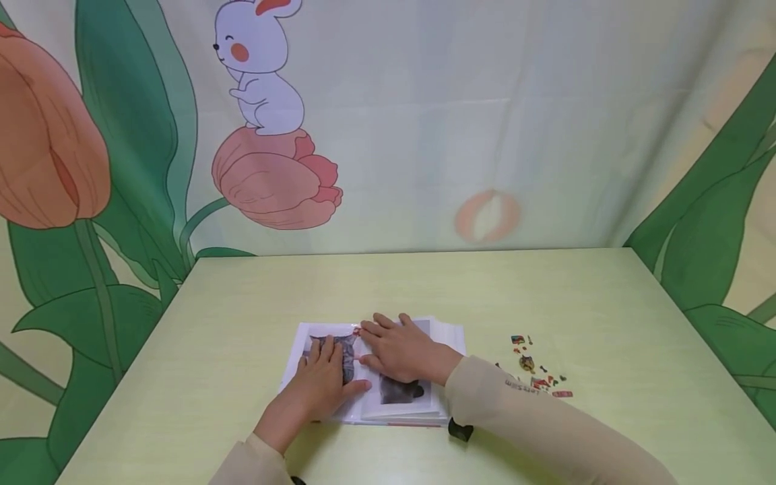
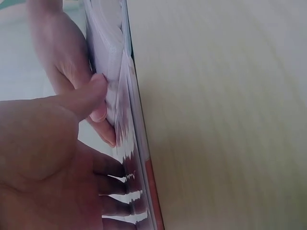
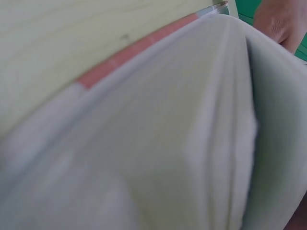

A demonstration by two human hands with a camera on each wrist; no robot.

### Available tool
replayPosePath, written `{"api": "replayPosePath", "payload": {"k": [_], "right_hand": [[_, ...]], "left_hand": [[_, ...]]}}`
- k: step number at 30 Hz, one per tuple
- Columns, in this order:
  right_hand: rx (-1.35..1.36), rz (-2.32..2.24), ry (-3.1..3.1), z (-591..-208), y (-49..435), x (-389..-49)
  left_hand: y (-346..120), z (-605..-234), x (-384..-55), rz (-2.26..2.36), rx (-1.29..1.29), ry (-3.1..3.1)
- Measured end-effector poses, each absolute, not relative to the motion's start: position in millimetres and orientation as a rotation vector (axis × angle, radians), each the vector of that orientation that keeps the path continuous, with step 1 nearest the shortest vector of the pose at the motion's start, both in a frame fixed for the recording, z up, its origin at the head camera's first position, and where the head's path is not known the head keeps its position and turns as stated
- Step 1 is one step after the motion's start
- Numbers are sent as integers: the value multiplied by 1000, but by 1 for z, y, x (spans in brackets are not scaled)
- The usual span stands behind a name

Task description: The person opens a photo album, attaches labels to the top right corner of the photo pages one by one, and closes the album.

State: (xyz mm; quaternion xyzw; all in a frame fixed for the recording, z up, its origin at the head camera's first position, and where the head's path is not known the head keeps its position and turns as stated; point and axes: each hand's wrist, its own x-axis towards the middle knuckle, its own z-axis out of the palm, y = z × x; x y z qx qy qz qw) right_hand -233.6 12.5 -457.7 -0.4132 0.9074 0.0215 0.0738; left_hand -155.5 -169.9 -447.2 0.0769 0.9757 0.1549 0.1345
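Note:
A photo book (image 1: pixel 448 333) lies open on the table, with glossy white pages. My left hand (image 1: pixel 324 384) rests on the left page over a picture of a grey striped cat (image 1: pixel 349 369), fingers extended. On the right page my right hand (image 1: pixel 401 351) lies spread with fingers straight, partly covering a picture of a dark furry animal (image 1: pixel 397 392). In the left wrist view, the left hand (image 2: pixel 43 158) lies flat along the page, its thumb near the other hand. The right wrist view shows mostly the loose page edges (image 3: pixel 230 134) fanned up close; the right hand's fingers are hidden there.
Several small colourful stickers (image 1: pixel 526 364) lie on the pale table (image 1: pixel 636 337), right of the book, partly behind the right sleeve (image 1: pixel 533 417). A black wrist device (image 1: pixel 461 431) sits under that sleeve. Behind the table hangs a curtain (image 1: pixel 412 135) printed with a rabbit and tulips.

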Motion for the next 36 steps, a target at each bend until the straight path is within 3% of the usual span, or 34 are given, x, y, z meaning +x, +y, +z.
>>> {"api": "replayPosePath", "payload": {"k": [18,36], "right_hand": [[-1344,51,2662,-457,8,-224],[-1214,30,2720,-462,12,-248]], "left_hand": [[-166,-447,-156,450,182,2786],[-166,-449,-158,434,170,2785]]}}
